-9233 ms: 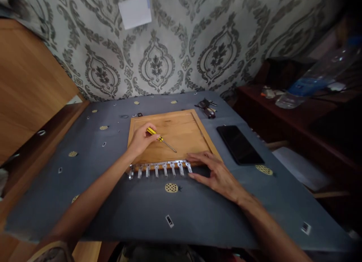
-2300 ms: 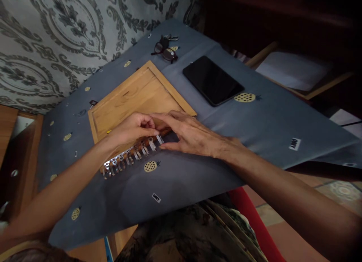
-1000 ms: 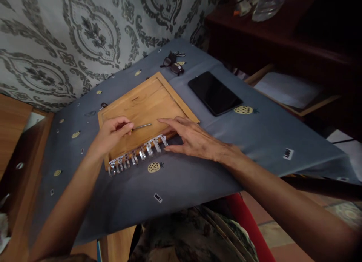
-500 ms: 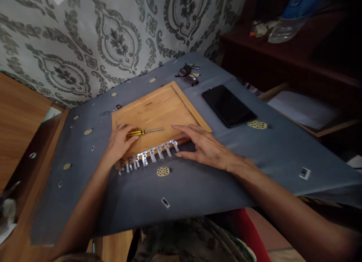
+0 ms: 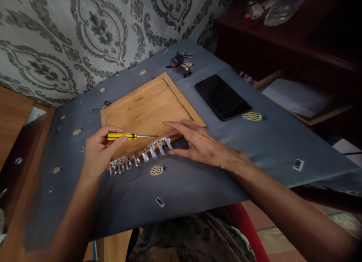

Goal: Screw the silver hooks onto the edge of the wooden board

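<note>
While reaching past the near edge of a blue-grey tablecloth (image 5: 186, 186) printed with yellow pineapples, has dark patterned clothing (image 5: 181, 235) closest below, with something red (image 5: 249, 231) to the right of it. With the left hand (image 5: 97, 150), grips a yellow-and-black screwdriver (image 5: 120, 136) by the handle, with fingers curled behind and thumb laid along the near side. Holds it nearly level above the near part of a wooden board (image 5: 147, 107), with the thin shaft pointing right; cannot tell about contact between tip and wood. With the right hand (image 5: 198, 143), straddles the right end of a row of shiny metal clips (image 5: 145, 154), with thumb by the free end of the last clip, forefinger stretched out over the wood and a wide gap between them. Cannot tell of any pressure there. Has the clips lined up along the board's near edge, jutting out over the cloth, and the board lying flat and aslant with a raised rim. Beyond its right side, has a black phone (image 5: 223, 97) lying flat, with dark screen upward, well apart from both hands. Farther back, has dark-framed glasses (image 5: 183, 68) beside a small bunch, perhaps of keys (image 5: 186, 55). Off to the right, has white paper (image 5: 296, 96) in a drawer (image 5: 330, 114) and, higher up, a clear bottle (image 5: 283, 11), partly cut off, on dark reddish furniture (image 5: 240, 31). Straight beyond, faces a wall covering (image 5: 102, 31) patterned with grey medallions.
</note>
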Demonstrator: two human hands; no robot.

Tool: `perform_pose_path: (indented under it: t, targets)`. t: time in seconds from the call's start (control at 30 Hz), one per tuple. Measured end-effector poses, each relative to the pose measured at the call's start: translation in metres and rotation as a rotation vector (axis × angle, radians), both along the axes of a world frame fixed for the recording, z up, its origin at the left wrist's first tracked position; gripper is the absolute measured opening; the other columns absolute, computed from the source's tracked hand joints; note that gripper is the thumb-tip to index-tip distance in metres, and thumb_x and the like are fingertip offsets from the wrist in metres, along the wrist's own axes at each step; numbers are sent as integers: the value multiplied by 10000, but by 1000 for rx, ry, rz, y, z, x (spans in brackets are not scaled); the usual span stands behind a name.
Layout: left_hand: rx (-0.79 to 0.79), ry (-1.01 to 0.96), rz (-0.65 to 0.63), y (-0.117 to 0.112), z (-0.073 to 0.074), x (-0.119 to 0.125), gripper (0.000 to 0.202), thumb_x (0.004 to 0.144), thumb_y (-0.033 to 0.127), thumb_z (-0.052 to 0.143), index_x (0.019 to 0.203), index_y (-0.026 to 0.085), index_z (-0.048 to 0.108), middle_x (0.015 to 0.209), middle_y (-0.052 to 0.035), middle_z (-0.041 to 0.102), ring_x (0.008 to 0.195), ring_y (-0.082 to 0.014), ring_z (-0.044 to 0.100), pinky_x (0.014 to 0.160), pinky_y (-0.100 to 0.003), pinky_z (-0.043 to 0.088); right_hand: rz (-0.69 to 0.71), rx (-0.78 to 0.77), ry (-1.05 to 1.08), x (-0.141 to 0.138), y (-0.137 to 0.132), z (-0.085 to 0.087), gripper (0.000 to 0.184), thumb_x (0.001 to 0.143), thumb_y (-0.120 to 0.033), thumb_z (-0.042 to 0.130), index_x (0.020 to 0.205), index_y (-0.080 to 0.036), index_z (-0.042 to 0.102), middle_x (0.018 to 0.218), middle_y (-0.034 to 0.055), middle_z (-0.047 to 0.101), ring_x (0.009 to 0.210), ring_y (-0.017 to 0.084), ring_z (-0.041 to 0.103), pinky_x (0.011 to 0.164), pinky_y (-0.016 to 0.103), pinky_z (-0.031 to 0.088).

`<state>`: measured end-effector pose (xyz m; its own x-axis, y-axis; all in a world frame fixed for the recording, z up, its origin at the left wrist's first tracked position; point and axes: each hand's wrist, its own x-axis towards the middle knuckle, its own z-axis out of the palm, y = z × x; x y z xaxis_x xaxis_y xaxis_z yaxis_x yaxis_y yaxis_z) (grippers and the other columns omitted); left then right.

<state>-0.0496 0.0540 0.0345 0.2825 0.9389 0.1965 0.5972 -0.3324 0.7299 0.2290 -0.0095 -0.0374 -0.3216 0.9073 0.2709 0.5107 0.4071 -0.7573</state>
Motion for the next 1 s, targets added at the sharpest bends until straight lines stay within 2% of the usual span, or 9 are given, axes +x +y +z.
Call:
perform_pose_path:
  t: [0.1, 0.23, 0.33, 0.43, 0.53, 0.73, 1.0]
  targets:
    - [25, -292, 55, -7, -2, 12, 170, 734, 275, 804, 844, 223, 685, 759, 31, 653, 612, -83, 575, 569, -195, 479, -18, 8, -25, 0, 0, 0, 742, 840, -338, 743, 1501, -244, 419, 1216, 99, 677, 1230, 305, 568, 1057, 534, 465]
    - [39, -524, -42, -10, -11, 21, 142, 824, 313, 758, 896, 232, 667, 854, 9, 670, 713, -125, 661, 633, -255, 583, -3, 24, -2, 0, 0, -2, 757, 838, -302, 749, 1508, -262, 398, 1218, 82, 690, 1227, 297, 586, 1056, 528, 476]
    - [89, -492, -65, -14, -17, 22, 137, 863, 305, 730, 935, 214, 656, 886, -10, 690, 770, -141, 693, 669, -267, 607, 5, 23, 11, 1, -1, -3, 763, 847, -324, 752, 1514, -262, 387, 1199, 81, 704, 1183, 290, 625, 1042, 520, 491]
    - [204, -415, -50, -21, -20, 20, 120, 878, 292, 709, 921, 200, 645, 842, -5, 662, 748, -114, 667, 630, -218, 564, -14, -15, 5, 1, -3, -2, 740, 862, -374, 738, 1509, -259, 396, 1221, 95, 691, 1160, 294, 648, 1016, 524, 515]
    - [279, -356, -74, -27, -19, 19, 84, 897, 268, 675, 922, 200, 633, 836, -6, 658, 745, -108, 653, 640, -218, 541, -43, -58, -24, 1, -5, 0, 724, 866, -406, 731, 1499, -270, 407, 1232, 99, 686, 1140, 301, 666, 998, 542, 533]
    - [279, -287, -122, -32, -19, 18, 78, 918, 277, 638, 976, 234, 609, 885, -19, 650, 805, -148, 668, 698, -283, 545, -35, -37, -68, 1, -7, 2, 747, 877, -413, 729, 1521, -303, 367, 1231, 84, 714, 1142, 301, 674, 1038, 571, 510]
    - [274, -259, -184, -31, -22, 19, 86, 921, 256, 625, 997, 248, 586, 884, -34, 636, 815, -160, 657, 686, -302, 522, -32, -53, -46, 0, -5, 1, 774, 867, -414, 741, 1532, -313, 359, 1238, 91, 709, 1158, 306, 666, 1036, 587, 510]
